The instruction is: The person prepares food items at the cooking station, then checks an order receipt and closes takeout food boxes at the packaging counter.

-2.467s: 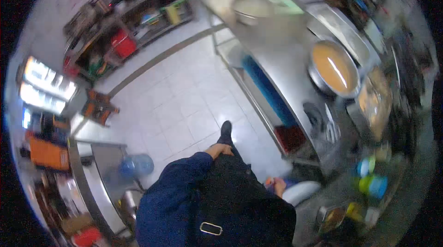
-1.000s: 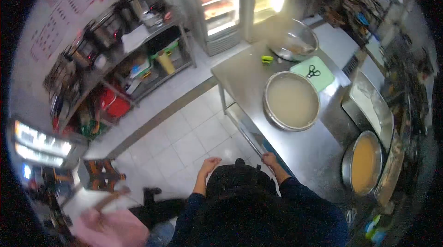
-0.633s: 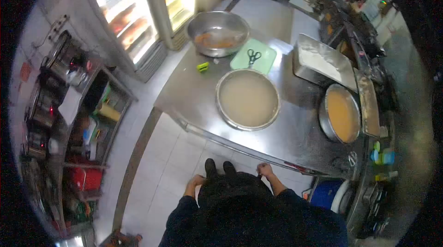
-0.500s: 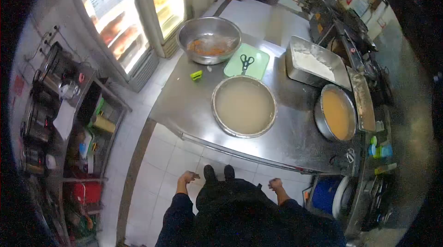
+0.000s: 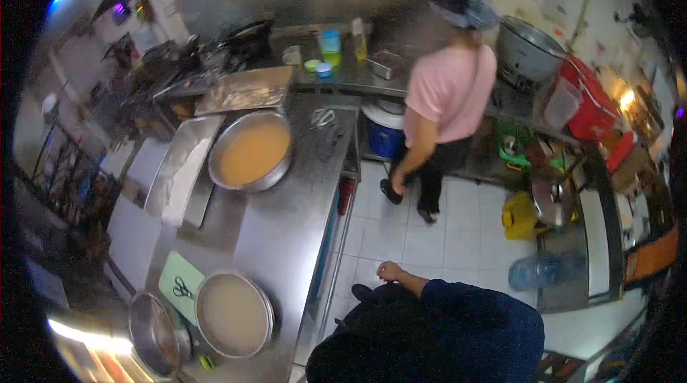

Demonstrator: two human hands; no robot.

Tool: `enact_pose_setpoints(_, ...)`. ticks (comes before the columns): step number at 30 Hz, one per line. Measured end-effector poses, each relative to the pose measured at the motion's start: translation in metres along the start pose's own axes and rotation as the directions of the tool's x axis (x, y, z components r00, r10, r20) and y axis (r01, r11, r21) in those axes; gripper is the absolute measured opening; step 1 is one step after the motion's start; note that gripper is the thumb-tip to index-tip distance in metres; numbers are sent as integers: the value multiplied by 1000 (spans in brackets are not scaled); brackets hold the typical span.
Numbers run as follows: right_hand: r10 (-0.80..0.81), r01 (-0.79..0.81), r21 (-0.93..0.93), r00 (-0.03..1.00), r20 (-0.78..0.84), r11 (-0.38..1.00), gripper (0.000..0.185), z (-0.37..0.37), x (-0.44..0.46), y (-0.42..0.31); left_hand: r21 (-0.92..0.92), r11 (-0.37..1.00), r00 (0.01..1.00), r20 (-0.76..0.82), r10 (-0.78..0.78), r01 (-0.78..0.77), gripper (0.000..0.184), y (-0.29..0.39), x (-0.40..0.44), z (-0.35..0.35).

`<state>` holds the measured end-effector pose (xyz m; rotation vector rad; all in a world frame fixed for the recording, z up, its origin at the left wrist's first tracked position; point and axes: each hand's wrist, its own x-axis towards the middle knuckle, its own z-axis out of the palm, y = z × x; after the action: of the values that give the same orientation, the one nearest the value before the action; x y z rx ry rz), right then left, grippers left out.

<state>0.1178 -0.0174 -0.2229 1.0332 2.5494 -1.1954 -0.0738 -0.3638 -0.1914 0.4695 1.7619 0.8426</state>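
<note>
The view has swung round: a pink-shirted co-worker (image 5: 449, 93) now shows, and the round steel bowl (image 5: 270, 313) of cloudy liquid sits lower left on the shiny metal tabletop (image 5: 278, 240), seemingly unattended. The right hand (image 5: 388, 270) hangs loosely curled over square floor tiles (image 5: 422, 241), its grip unclear; the left hand is unseen.

From here, metal table (image 5: 286, 229) is shining smooth, metal bowls (image 5: 275, 180) gleaming, board (image 5: 174, 266) looking matt plastic, sleeve (image 5: 483, 318) showing dull cloth

The table (image 5: 286, 240) (metal) carries bowls (image 5: 275, 177) and a board (image 5: 187, 266).
</note>
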Motion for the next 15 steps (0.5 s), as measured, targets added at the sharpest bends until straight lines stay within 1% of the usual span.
enact_pose_setpoints(1,-138,105,-298,986,-95,949,25,35,14,55,62,998,998,57,14,-18,27,12,3,-6)
enact_pose_setpoints(2,-185,124,-278,961,-204,952,22,26,-16,57,121,992,993,112,27,-41,26,20,8,-11)
enact_pose_setpoints(4,6,-7,-476,1000,-4,879,21,16,-63,74,226,969,974,220,53,-104,26,33,15,-17)
enact_pose_setpoints(5,75,-65,-455,997,5,888,21,4,-93,71,269,953,960,273,61,-137,26,42,17,-20)
enact_pose_setpoints(6,327,-354,-226,934,-145,908,23,-20,-129,38,310,935,944,324,67,-173,26,49,19,-21)
enact_pose_setpoints(7,434,-431,71,866,-249,900,24,-7,-153,53,353,911,926,371,72,-212,25,58,20,-23)
enact_pose_setpoints(9,586,-576,112,795,-155,810,24,7,-200,66,469,852,913,406,26,-233,25,77,20,-22)
enact_pose_setpoints(10,645,-633,129,755,-116,764,25,8,-213,72,629,755,934,352,-65,-184,25,100,18,-22)
enact_pose_setpoints(11,560,-553,91,816,-141,828,25,25,-230,91,594,790,942,329,-70,-149,25,85,22,-22)
enact_pose_setpoints(12,470,-469,46,868,-157,882,25,44,-248,105,498,861,948,310,-65,-104,25,67,20,-15)
enact_pose_setpoints(13,633,-590,281,769,-92,757,23,59,-263,105,439,895,951,303,-60,-83,25,52,19,-9)
enact_pose_setpoints(14,756,-663,490,654,12,566,22,68,-276,106,396,915,952,301,-57,-70,25,42,20,0)
enact_pose_setpoints(15,777,-678,485,629,-4,552,21,70,-290,102,369,928,951,304,-59,-61,26,34,20,7)
